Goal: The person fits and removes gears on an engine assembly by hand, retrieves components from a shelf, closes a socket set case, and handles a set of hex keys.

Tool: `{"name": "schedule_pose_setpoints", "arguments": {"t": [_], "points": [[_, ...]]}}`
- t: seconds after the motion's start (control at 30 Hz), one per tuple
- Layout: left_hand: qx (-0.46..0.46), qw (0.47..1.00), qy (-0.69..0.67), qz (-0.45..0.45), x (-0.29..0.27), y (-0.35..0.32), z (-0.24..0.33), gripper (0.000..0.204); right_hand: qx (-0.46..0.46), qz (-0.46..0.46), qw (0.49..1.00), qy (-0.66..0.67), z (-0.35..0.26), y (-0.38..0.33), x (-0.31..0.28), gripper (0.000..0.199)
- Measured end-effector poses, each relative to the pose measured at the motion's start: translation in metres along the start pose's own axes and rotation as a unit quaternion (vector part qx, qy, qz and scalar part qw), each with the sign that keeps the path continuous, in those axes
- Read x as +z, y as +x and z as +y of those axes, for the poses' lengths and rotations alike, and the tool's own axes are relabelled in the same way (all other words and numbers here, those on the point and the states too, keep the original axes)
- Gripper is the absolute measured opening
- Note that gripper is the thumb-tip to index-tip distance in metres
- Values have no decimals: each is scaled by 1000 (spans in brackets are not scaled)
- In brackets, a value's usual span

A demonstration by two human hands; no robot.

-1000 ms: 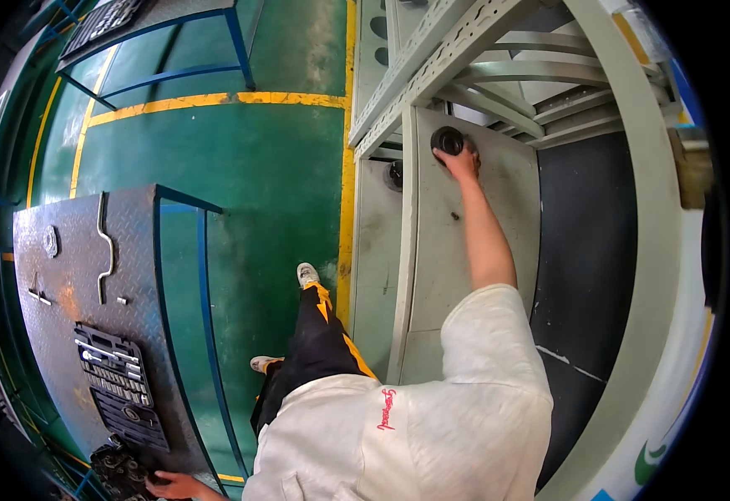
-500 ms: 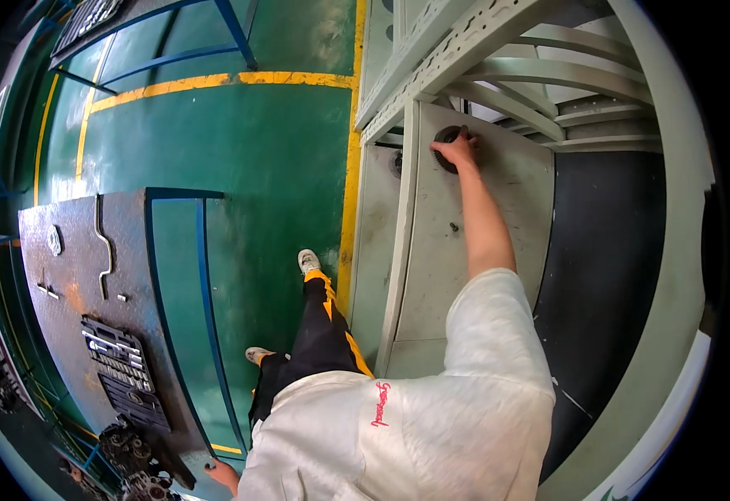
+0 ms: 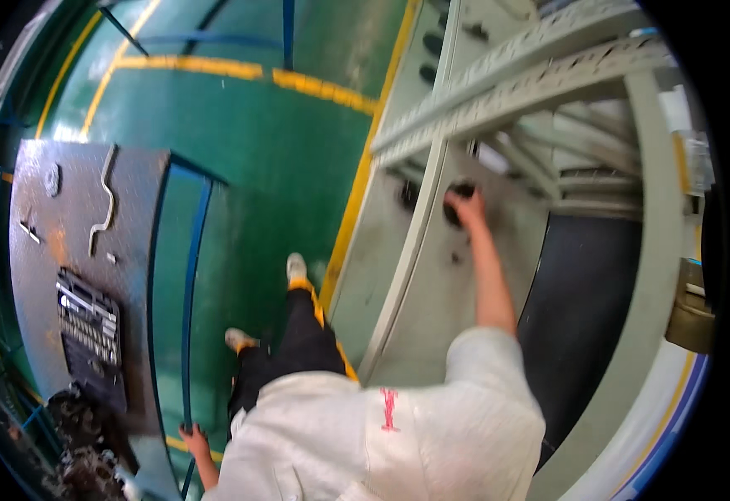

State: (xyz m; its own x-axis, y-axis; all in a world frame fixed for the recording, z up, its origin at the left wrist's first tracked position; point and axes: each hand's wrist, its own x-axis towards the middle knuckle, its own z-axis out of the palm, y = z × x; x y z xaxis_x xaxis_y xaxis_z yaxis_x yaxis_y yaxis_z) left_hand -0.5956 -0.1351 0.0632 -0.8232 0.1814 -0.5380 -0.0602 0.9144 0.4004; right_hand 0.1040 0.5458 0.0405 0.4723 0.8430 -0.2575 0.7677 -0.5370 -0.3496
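Observation:
My right hand (image 3: 468, 209) reaches onto the pale grey shelf (image 3: 499, 267) at the right, fingers closed on a dark round gear (image 3: 458, 194) that shows teeth on its rim in the earlier picture. Part of the gear is hidden under the fingers. A small dark piece (image 3: 456, 259) lies on the shelf just nearer to me. Down at the lower left, my left hand (image 3: 195, 437) is low beside the blue frame of the workbench (image 3: 144, 317). Its fingers are small and blurred, so whether they hold anything is unclear.
Shelving posts (image 3: 407, 259) and perforated beams (image 3: 565, 96) frame the shelf. Another dark round part (image 3: 407, 194) is left of the post. The bench carries a socket set (image 3: 89, 321), a bent metal bar (image 3: 108, 200) and dark engine-like parts (image 3: 85, 434).
The whole view has shifted and tilted. My right hand remains at the gear on the shelf. My left hand appears a little higher and farther left, by the bench frame.

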Motion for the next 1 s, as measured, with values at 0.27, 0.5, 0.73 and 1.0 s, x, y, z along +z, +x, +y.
{"name": "schedule_pose_setpoints", "arguments": {"t": [0.27, 0.5, 0.73, 1.0], "points": [[91, 991, -17, 93, 52, 32, -41, 44, 145, -425, 722, 527, -120, -244, 23, 42], [133, 968, -202, 72, 9, 36, -63, 57, 107, -676, 571, 453, -244, -493, 105, 60], [126, 928, -330, 118, -138, 31, -75, 29, 95, -889, 332, 301, -359, -749, 142, 85], [152, 877, -334, 310, -289, 40, -82, 26, 99, -898, 350, 248, -452, -923, 232, 79]]}}
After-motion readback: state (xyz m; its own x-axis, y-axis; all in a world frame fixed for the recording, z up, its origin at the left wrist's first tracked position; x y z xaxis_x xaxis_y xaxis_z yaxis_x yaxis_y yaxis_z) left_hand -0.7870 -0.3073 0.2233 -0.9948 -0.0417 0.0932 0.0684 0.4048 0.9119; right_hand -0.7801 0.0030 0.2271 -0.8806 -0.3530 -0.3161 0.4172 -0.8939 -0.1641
